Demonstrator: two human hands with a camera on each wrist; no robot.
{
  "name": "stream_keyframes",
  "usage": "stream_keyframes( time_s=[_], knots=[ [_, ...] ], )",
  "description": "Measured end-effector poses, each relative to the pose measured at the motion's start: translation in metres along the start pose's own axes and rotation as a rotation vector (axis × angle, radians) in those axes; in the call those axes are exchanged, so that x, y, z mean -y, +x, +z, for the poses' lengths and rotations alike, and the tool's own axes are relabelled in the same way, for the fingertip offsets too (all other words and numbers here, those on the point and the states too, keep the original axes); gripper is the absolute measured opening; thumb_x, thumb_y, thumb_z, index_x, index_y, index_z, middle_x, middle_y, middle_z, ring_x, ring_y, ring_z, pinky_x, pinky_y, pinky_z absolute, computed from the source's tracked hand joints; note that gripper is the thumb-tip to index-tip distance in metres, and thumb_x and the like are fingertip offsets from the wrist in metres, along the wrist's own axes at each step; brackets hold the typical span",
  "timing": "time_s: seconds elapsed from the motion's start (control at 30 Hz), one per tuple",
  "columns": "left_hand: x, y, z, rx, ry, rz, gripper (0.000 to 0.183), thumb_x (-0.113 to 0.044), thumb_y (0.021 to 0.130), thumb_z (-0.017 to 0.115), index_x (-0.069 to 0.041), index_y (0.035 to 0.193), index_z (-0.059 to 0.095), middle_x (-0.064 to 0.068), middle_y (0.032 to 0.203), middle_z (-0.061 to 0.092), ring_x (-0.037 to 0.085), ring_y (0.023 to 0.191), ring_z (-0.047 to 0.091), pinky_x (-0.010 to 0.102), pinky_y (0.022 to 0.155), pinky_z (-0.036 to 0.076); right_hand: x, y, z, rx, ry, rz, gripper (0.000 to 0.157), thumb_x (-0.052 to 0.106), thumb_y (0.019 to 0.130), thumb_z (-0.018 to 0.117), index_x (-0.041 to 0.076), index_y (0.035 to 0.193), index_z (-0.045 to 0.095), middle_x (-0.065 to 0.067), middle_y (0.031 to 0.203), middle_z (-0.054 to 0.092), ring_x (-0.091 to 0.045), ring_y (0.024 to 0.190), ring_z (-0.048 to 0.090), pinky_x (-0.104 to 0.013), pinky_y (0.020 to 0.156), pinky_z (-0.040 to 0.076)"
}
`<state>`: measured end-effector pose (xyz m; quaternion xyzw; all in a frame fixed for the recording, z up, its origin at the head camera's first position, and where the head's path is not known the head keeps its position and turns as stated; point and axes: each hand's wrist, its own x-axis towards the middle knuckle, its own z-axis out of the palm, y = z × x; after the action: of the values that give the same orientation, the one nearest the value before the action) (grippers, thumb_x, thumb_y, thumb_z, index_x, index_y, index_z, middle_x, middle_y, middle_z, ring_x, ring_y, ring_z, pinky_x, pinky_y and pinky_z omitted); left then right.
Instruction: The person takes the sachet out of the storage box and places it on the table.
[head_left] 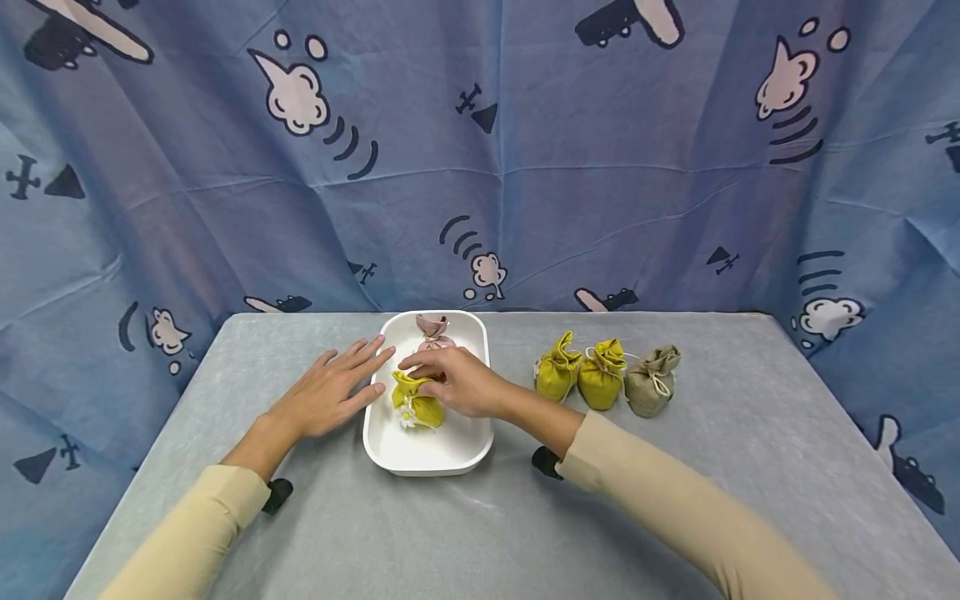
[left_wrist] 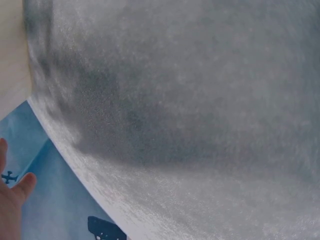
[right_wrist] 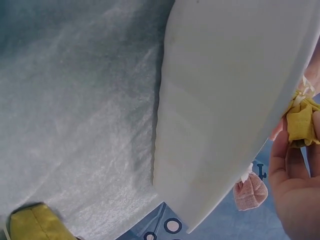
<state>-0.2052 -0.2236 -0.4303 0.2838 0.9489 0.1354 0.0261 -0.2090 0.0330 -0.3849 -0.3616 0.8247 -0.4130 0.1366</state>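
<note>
A white tray (head_left: 408, 454) stands on the table in the head view. My right hand (head_left: 467, 383) reaches into it and pinches a yellow drawstring pouch (head_left: 423, 411) between thumb and fingers; a small white flower hangs at the pouch's tie. Behind that hand, at the tray's far end, a pink drawstring pouch (head_left: 432, 327) is partly hidden. My left hand (head_left: 326, 392) lies with straight, spread fingers at the tray's left rim. In the right wrist view the held yellow pouch (right_wrist: 301, 122) shows beyond the tray wall.
To the right of the tray, two yellow pouches (head_left: 557, 372) and a grey-brown pouch (head_left: 651, 387) stand in a row on the grey table (head_left: 675, 508). A blue patterned curtain (head_left: 405, 233) hangs behind the table.
</note>
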Motion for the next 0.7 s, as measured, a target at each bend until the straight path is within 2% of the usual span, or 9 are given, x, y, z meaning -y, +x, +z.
stream_keyframes(
  time_s=[0.27,0.7],
  knots=[
    [-0.0012,-0.0003,-0.0004,-0.005,0.003,0.0,0.061,-0.049,0.105,0.041,-0.027,0.159,0.027,-0.001,0.165,0.019,0.033,0.149,0.022,0.067,0.113,0.019,0.0014,-0.0032,-0.0024,-0.021,-0.007,0.03,0.037,-0.006,0.093,0.064,0.0,0.129,0.063,-0.012,0.119,0.071,-0.019,0.109,0.068,-0.021,0.09,0.052],
    [-0.0033,-0.0004,-0.0015,0.006,0.002,-0.008,0.061,-0.047,0.105,0.043,-0.026,0.159,0.026,0.0,0.165,0.018,0.033,0.15,0.021,0.067,0.113,0.018,0.0002,-0.0095,-0.0094,-0.031,0.021,0.001,0.037,-0.01,0.093,0.062,-0.005,0.129,0.061,-0.018,0.127,0.065,-0.024,0.112,0.067,-0.023,0.092,0.052]
  ],
)
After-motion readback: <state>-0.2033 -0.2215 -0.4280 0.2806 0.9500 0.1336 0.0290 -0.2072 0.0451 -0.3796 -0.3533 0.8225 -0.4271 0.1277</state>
